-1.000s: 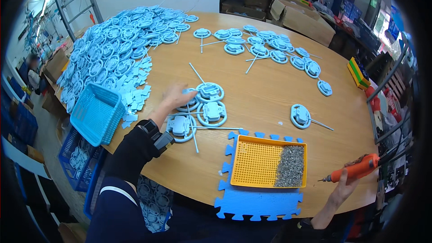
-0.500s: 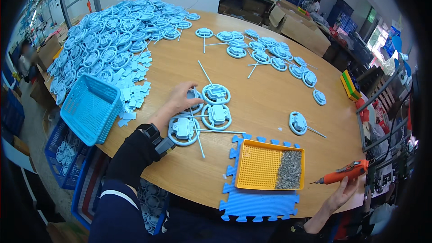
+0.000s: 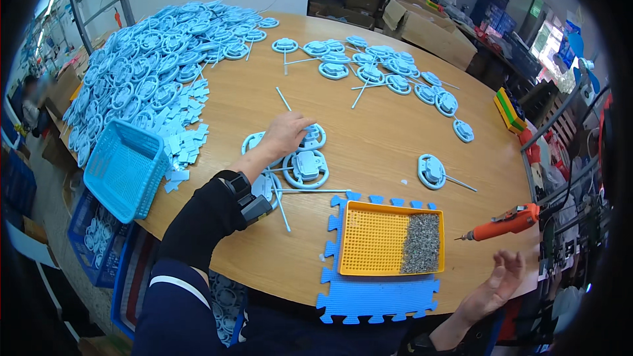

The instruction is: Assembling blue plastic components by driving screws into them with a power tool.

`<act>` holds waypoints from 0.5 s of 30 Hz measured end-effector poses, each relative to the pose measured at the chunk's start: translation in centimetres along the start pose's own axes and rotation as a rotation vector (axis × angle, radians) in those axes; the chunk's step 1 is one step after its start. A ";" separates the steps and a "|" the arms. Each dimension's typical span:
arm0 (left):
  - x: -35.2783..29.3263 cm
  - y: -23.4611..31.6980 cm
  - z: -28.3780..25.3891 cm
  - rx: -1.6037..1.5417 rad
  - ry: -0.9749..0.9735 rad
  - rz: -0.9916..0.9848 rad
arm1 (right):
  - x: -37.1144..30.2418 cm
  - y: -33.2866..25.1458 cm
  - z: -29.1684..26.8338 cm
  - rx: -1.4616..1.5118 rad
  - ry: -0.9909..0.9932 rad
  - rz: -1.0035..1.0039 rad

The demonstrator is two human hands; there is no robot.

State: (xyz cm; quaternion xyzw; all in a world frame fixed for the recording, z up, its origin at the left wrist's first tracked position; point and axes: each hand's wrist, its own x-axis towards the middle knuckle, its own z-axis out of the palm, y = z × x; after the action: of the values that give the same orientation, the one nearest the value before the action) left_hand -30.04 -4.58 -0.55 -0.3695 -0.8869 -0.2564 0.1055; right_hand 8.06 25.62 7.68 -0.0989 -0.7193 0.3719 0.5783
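Note:
My left hand [image 3: 288, 133] reaches over a cluster of light-blue plastic wheel-shaped parts with thin rods. Its fingers are bent down onto the far right wheel-shaped part [image 3: 315, 137], gripping it; the fingertips are partly hidden. Just nearer lies another wheel-shaped part [image 3: 308, 167], and one more [image 3: 266, 188] is half covered by my wrist. My right hand [image 3: 496, 287] is open and holds nothing, its fingers curved loosely upward. Beyond it is an orange electric screwdriver [image 3: 502, 222], its bit pointing left, apart from the hand.
A yellow tray [image 3: 372, 271] with small screws [image 3: 421, 244] sits on a blue foam mat [image 3: 379, 300]. At left are a big pile of blue wheel parts [image 3: 158, 59], small flat pieces [image 3: 188, 138] and a blue basket [image 3: 125, 171]. One single wheel part [image 3: 432, 171] lies right of centre.
My left hand has moved from the left wheel part to the far right one. My right hand has drawn away from the screwdriver and opened. The whole view has shifted slightly.

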 end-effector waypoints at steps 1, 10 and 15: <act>0.3 -0.2 0.4 0.001 -0.001 0.012 | -0.6 0.1 -0.1 0.028 -0.055 0.036; 0.1 -0.1 3.8 -0.088 -0.109 -0.207 | -3.0 0.4 -0.2 -0.029 -0.331 0.197; 0.1 -5.3 4.2 -0.104 -0.129 -0.053 | -2.4 -1.0 0.8 0.056 -0.350 0.005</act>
State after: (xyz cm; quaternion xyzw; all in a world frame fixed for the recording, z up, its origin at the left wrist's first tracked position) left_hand -33.88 -5.40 -6.07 -0.3665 -0.8868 -0.2807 0.0221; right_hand 8.36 23.21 6.48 -0.0183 -0.7981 0.4049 0.4458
